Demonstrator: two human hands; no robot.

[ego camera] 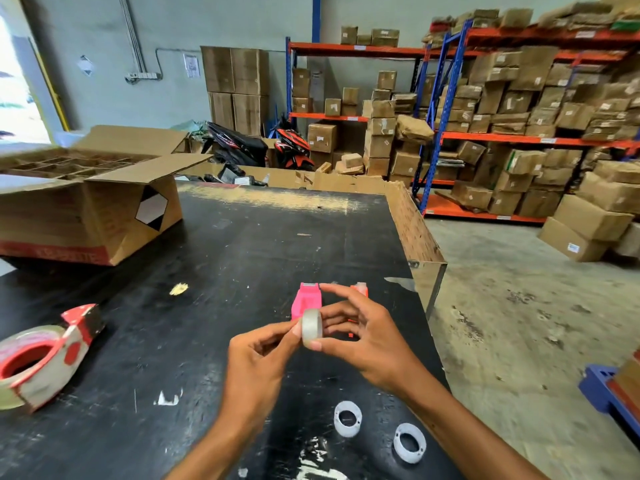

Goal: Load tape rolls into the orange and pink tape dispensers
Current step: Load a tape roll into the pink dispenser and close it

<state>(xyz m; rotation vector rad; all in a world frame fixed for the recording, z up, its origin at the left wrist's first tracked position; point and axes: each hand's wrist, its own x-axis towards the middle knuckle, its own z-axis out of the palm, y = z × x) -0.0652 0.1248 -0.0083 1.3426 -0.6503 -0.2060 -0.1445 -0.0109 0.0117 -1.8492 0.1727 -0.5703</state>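
A small clear tape roll (311, 328) is held on edge above the black table (221, 271). My left hand (258, 358) pinches its left side and my right hand (360, 336) grips it from the right, thumb under it. Just behind the roll stands the pink dispenser (307, 299), upright on the table. The orange dispenser (359, 289) is to its right, mostly hidden by my right hand's fingers. Two white ring-shaped cores (347, 418) (409, 442) lie flat on the table near my right forearm.
A large red-and-white packing tape dispenser (45, 355) lies at the table's left. An open cardboard box (86, 209) sits at the back left. The table's right edge drops to a concrete floor (519, 306). Shelves of cartons (519, 116) fill the background.
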